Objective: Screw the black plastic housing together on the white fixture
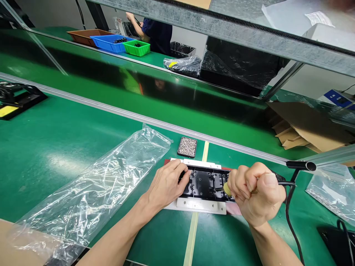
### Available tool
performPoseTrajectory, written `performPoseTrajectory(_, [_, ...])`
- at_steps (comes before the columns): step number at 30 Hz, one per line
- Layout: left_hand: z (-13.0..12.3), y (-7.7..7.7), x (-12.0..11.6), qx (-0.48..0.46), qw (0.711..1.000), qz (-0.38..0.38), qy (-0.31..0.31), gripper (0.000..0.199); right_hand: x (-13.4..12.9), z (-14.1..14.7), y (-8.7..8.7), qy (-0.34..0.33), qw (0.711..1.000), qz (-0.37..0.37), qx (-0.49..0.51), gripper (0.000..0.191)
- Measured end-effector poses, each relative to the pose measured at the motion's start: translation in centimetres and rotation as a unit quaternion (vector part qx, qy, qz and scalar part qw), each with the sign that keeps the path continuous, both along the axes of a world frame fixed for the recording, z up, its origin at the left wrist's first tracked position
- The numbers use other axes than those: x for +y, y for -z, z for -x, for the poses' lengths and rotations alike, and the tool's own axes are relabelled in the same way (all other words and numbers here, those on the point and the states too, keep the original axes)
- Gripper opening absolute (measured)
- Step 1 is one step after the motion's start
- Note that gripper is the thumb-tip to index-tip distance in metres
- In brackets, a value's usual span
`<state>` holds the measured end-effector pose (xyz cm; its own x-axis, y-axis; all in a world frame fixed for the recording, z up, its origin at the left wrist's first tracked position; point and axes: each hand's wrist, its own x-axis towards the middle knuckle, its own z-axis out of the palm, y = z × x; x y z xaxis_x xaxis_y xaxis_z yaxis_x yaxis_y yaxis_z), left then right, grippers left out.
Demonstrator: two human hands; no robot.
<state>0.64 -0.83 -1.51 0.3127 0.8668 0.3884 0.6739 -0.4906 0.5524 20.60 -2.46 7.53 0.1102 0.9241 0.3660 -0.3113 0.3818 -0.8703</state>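
Note:
A black plastic part [206, 183] lies in a white fixture [201, 205] on the green bench, near the front edge. My left hand [166, 184] rests flat on the part's left end, fingers spread over it. My right hand [256, 194] is clenched around an electric screwdriver [226, 189] with a yellowish tip, held upright over the part's right side. Its black cable [290, 207] trails off to the right. Just behind the fixture sits a small black tray of screws [187, 147].
A long clear plastic bag [91, 195] lies left of the fixture. Cardboard sheets [305, 129] and another clear bag [332, 190] are at the right. Beyond the conveyor belt [111, 81], blue [109, 42] and green bins [136, 48] stand beside a person in dark clothing [155, 33].

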Motion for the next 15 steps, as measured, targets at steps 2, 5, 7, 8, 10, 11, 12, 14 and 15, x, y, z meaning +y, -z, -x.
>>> performPoseTrajectory(2, [-0.01,0.01,0.00,0.001,1.000,-0.003,-0.001,0.022,-0.01,0.00,-0.01,-0.001,1.000,0.002,0.002,0.047])
performPoseTrajectory(5, [-0.02,0.01,-0.01,0.005,1.000,-0.006,-0.002,0.023,0.00,0.01,0.00,0.000,1.000,0.007,0.006,0.047])
performPoseTrajectory(7, [-0.02,-0.01,-0.02,0.008,1.000,-0.007,-0.002,0.023,0.02,0.03,0.02,0.001,1.000,0.008,0.008,0.047])
performPoseTrajectory(8, [-0.03,-0.01,-0.02,0.010,1.000,-0.007,-0.002,0.023,0.04,0.04,0.04,0.002,1.000,0.007,0.008,0.047])
performPoseTrajectory(10, [-0.03,-0.02,-0.02,0.011,1.000,-0.007,-0.003,0.023,0.06,0.07,0.06,0.004,1.000,0.007,0.008,0.047])
performPoseTrajectory(11, [-0.04,-0.02,-0.02,0.010,1.000,-0.006,-0.003,0.023,0.07,0.08,0.06,0.004,1.000,0.007,0.007,0.047])
performPoseTrajectory(12, [-0.05,-0.02,-0.02,0.010,1.000,-0.006,-0.004,0.023,0.07,0.09,0.05,0.003,1.000,0.008,0.006,0.047])
performPoseTrajectory(14, [-0.06,-0.02,-0.01,0.009,1.000,-0.007,-0.004,0.023,0.05,0.11,0.00,0.001,1.000,0.010,0.002,0.047])
performPoseTrajectory(15, [-0.06,-0.03,-0.02,0.009,1.000,-0.008,-0.004,0.023,0.04,0.12,-0.03,0.001,1.000,0.010,0.001,0.047])
